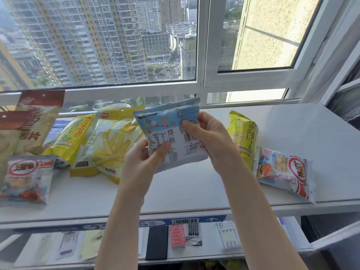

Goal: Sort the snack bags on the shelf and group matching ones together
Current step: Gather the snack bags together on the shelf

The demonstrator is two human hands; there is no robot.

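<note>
I hold a light blue and white snack bag (171, 121) above the white shelf (194, 188), its printed back with barcode facing me. My left hand (144, 158) grips its lower left corner and my right hand (206, 133) pinches its right side. On the shelf's left lie a yellow fries bag (111, 145), a yellow crisps bag (72, 137), two brown and cream bags (37, 121) leaning upright, and a red and white shrimp-cracker bag (27, 178). To the right stand another yellow crisps bag (243, 137) and a second red and white bag (284, 172).
A large window (116, 45) with a white frame rises directly behind the shelf. A lower shelf (175, 242) below holds stationery packs and a black box. The top shelf's front edge carries a barcode label (185, 221). A blue bag (58, 127) peeks out behind the yellow ones.
</note>
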